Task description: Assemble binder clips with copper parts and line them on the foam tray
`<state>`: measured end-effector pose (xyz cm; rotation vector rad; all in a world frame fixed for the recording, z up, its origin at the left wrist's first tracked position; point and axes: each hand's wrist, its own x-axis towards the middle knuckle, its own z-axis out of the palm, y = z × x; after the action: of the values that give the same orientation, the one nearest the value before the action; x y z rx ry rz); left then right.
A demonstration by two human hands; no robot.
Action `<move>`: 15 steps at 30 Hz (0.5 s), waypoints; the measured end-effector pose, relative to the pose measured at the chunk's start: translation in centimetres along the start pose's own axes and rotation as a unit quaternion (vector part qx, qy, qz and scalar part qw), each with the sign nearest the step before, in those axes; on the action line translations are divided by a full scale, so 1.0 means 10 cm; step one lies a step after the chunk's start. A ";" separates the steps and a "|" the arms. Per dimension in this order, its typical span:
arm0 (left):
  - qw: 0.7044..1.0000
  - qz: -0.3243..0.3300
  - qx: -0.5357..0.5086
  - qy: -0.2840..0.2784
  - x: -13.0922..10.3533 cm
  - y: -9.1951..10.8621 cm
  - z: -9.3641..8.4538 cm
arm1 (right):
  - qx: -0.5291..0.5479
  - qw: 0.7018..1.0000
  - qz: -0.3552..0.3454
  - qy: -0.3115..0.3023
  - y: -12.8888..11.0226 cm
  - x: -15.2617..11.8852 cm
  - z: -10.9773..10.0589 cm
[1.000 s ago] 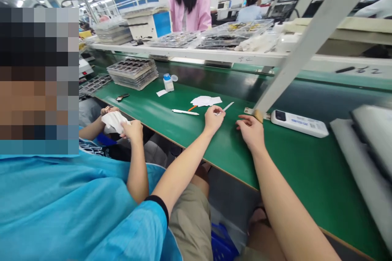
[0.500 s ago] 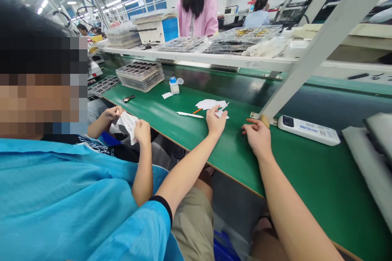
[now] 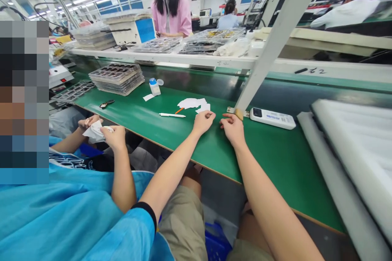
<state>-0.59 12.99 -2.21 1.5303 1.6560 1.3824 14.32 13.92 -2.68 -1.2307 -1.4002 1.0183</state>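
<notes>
My left hand (image 3: 204, 122) is closed over the green bench, thumb and fingertips pressed together. What it pinches, if anything, is too small to make out. Just beyond it lie white paper pieces (image 3: 191, 103), an orange stick (image 3: 179, 110) and a white pen (image 3: 172, 115). To the right, my right hand (image 3: 234, 130) is open, its fingers bent and apart with nothing visible between them. A tan piece (image 3: 238, 114) shows beside its fingers near the foot of the white post (image 3: 269, 53). A white handheld device (image 3: 273, 118) lies right of that hand.
At left, a co-worker's hands (image 3: 114, 136) hold a white cloth-like piece (image 3: 95, 132). Stacked clear trays (image 3: 116, 78), a blue-capped bottle (image 3: 154, 87) and a small dark object (image 3: 107, 104) stand on the bench. White padded sheets (image 3: 355, 142) fill the right side.
My left hand has drawn back from the paper and closed its spread fingers, coming nearer my right hand. The camera view has turned right; the co-worker's hands have shifted the white piece.
</notes>
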 end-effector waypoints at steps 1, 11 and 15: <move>1.000 0.000 0.006 -0.003 0.00 0.01 0.00 | -0.001 1.000 -0.001 -0.002 0.00 0.00 0.00; 0.972 0.061 0.225 -0.009 -0.10 0.11 0.05 | 0.003 1.000 -0.008 0.003 -0.01 0.02 0.00; 0.962 0.062 0.267 -0.020 -0.12 0.11 0.06 | 0.005 1.000 -0.011 0.003 0.01 0.01 0.01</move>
<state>0.76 11.91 -1.78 1.9663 2.0462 0.9911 14.26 14.07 -2.73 -1.2068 -1.3993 1.0042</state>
